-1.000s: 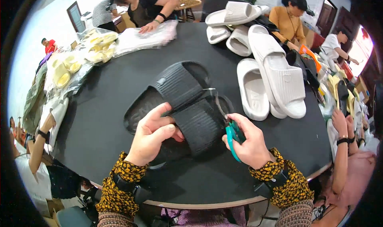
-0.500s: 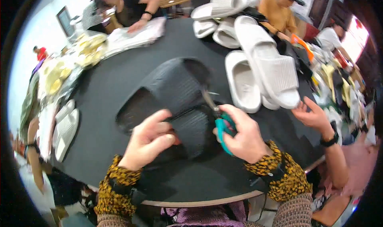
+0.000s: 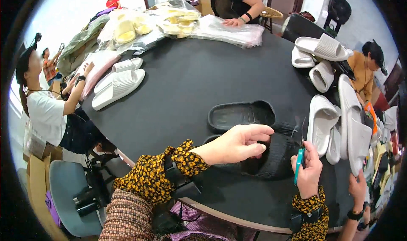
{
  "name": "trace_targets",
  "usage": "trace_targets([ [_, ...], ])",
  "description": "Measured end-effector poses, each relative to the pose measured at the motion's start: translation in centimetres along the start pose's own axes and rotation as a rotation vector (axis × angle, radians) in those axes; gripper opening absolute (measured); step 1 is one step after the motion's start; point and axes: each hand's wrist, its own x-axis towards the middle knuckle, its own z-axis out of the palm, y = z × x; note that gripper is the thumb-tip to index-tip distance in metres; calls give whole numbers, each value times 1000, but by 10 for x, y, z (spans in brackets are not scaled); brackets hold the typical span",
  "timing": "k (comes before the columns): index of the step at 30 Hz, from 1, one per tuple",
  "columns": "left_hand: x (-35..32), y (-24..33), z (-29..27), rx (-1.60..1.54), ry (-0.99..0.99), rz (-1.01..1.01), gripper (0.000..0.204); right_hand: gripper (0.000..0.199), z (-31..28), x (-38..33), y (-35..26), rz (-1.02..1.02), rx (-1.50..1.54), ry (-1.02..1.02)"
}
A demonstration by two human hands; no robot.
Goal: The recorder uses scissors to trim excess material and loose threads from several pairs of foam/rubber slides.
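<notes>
The right hand (image 3: 309, 171) has its grip round teal scissors (image 3: 299, 162). The left hand (image 3: 237, 144), its grip unclear, is over black slippers (image 3: 280, 154) at four o'clock. Clear bags (image 3: 146, 44) at eleven o'clock hold yellow slippers (image 3: 125, 31).

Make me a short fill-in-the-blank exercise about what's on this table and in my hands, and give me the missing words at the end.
1. The teal-handled scissors are in your ____ hand.
2. Your left hand is over a pair of slippers coloured ____.
3. The bagged slippers at the far side of the table are pale ____.
4. Across from you, a person in a black top rests a ____ on the plastic packaging.

Missing words: right; black; yellow; hand.
</notes>
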Motion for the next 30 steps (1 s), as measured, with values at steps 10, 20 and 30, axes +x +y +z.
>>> trace_targets([
  [10, 2, 24, -13, 303, 431, 169, 28, 44, -7, -3, 3, -54, 1, -2],
  [20, 12, -13, -80, 763, 630, 49, 35, 44, -13, -3, -5, -36, -88, -104],
  [30, 12, -3, -68, 744, 550, -58, 33, 43, -11, -1, -2, -23, -109, -56],
])
